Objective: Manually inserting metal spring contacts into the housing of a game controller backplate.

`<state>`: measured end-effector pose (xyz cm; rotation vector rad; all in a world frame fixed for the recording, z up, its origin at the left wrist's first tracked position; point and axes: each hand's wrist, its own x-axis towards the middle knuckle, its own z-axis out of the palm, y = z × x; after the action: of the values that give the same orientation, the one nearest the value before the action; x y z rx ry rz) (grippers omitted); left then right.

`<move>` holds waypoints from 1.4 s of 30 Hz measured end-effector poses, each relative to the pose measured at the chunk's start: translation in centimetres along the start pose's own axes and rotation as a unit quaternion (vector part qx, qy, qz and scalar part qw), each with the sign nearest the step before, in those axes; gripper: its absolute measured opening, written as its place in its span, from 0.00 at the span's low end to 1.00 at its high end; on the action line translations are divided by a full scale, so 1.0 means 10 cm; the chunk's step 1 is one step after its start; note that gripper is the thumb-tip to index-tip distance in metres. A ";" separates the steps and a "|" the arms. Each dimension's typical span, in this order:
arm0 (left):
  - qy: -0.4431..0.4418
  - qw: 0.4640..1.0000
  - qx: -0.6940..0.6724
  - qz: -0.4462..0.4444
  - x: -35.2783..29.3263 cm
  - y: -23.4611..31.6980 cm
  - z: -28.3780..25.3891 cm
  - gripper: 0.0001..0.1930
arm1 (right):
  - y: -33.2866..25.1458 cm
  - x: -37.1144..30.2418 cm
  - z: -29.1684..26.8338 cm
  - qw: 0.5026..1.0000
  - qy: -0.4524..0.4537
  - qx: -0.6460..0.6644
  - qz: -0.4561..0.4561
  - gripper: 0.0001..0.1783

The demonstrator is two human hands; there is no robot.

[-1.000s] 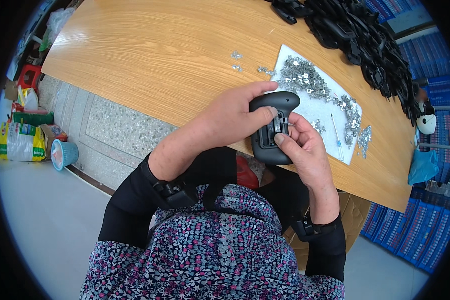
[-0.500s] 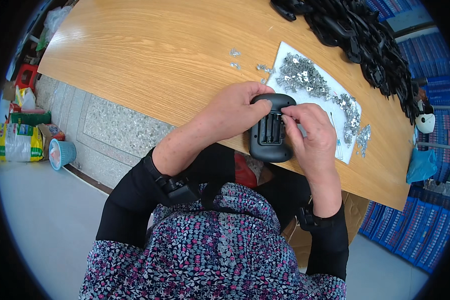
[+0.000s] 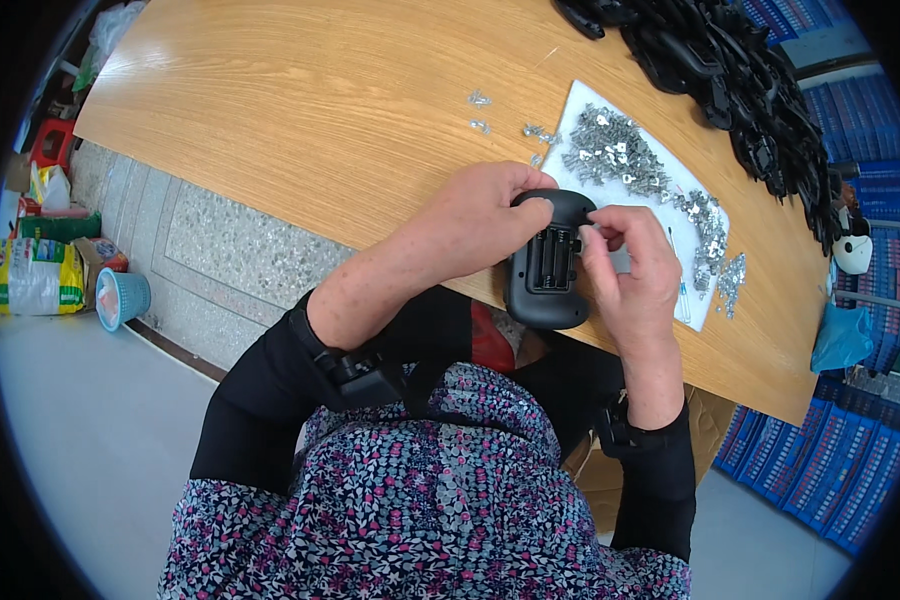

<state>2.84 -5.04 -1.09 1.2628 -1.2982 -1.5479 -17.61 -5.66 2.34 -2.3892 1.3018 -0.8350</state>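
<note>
A black rounded plastic housing [image 3: 548, 312] with an open battery compartment [image 3: 552, 265] faces up at the table's near edge. My left hand [image 3: 482, 220] is closed round its upper left side, thumb pressed on the top near the compartment. At the compartment's upper right, the thumb and forefinger of my right hand [image 3: 638, 262] are pinched together; what they hold, if anything, is too small to make out. Beyond the hands, many small metal battery contacts [image 3: 610, 145] are heaped on a white foam sheet [image 3: 582, 92]. Several loose contacts [image 3: 480, 98] lie left of the sheet.
Black plastic housings [image 3: 710, 90] are piled along the table's [image 3: 300, 110] far right side. Thin stick-like tools [image 3: 683, 300] lie on the foam's near right part. Blue stacked trays [image 3: 810, 465] stand right of the table. A blue basket [image 3: 123, 300] sits on the floor at left.
The housing and both hands have shifted very slightly right in the picture, along with the table. My right fingertips have drawn back a little from the compartment toward its upper right edge.
</note>
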 end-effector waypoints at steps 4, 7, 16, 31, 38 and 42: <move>0.009 0.994 -0.103 0.019 -0.05 -0.03 -0.01 0.18 | 0.08 -0.09 -0.07 0.974 0.013 0.154 0.164 0.14; 0.021 0.990 -0.140 0.000 -0.10 0.04 -0.01 0.19 | -0.01 -0.19 -0.12 0.849 -0.070 0.439 0.284 0.20; 0.017 0.994 -0.082 0.069 -0.11 0.02 0.08 0.22 | -0.19 -0.18 -0.22 0.834 -0.138 0.409 0.343 0.21; -0.019 0.988 -0.154 0.002 -0.10 0.15 -0.04 0.21 | -0.31 -0.13 -0.17 0.869 -0.002 0.457 0.189 0.23; -0.023 0.959 -0.283 -0.010 -0.07 -0.04 -0.01 0.24 | -0.37 -0.07 -0.09 0.851 0.037 0.486 0.195 0.18; -0.002 0.970 -0.241 -0.035 -0.06 0.00 -0.02 0.24 | -0.34 -0.04 -0.12 0.818 0.063 0.524 0.229 0.17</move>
<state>3.21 -4.49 -1.00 0.9977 -0.8128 -1.7783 -16.30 -3.40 4.89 -1.1151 0.9698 -1.1466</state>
